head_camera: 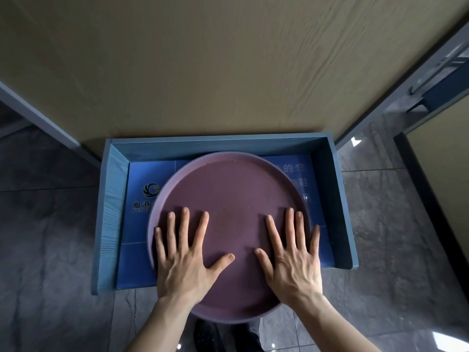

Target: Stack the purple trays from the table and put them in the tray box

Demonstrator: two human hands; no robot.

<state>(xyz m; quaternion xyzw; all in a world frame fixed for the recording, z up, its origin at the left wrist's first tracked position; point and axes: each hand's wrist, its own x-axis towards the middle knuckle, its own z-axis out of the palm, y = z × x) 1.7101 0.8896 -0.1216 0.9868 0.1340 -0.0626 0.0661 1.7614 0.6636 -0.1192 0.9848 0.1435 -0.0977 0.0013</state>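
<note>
A round purple tray (pixel 228 189) lies in the blue tray box (pixel 111 214) on the floor, its near rim jutting out past the box's open front. Whether more trays sit under it I cannot tell. My left hand (pixel 185 257) rests flat on the tray's near left part, fingers spread. My right hand (pixel 291 257) rests flat on the near right part, fingers spread too, with the little finger over the rim. Neither hand grips anything.
The box stands against a tan wooden panel (pixel 228 72). Its blue floor carries white printing (pixel 142 204). Grey stone floor tiles (pixel 50 224) lie on both sides. A grey frame post (pixel 396 107) rises at the right. A dark shoe (pixel 205 336) shows below the tray.
</note>
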